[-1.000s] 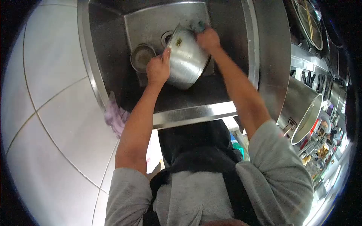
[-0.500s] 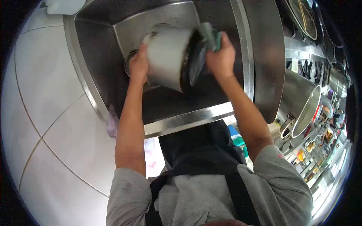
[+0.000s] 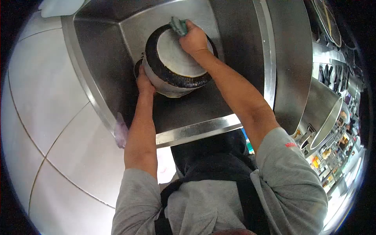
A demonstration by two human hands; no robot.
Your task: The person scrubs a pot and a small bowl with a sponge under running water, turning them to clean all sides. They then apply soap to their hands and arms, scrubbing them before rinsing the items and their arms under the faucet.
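A metal pot (image 3: 178, 58) is tipped in the sink (image 3: 219, 98) with its base turned up toward me. A blackened, scorched band runs round the edge of that base, while the middle is pale grey. My left hand (image 3: 145, 81) grips the pot low on its left side, and the fingers are partly hidden. Pressed to the far edge of the base is a green-grey scrubbing cloth (image 3: 178, 26), pinched in my right hand (image 3: 194, 38). Part of a dark round rim (image 3: 137, 67) shows beside the pot, next to my left hand.
White tiles (image 3: 78, 149) lie left of the sink, with a whitish plastic container (image 3: 60, 7) in the upper corner. A purple cloth or bag (image 3: 121, 131) hangs at the sink's near left corner. Right of the sink stands a large stockpot (image 3: 323, 109), with crowded kitchen shelving beyond.
The pot has turned from lying sideways to base up. My right hand with the cloth has moved left and farther away, from the pot's right side onto its base.
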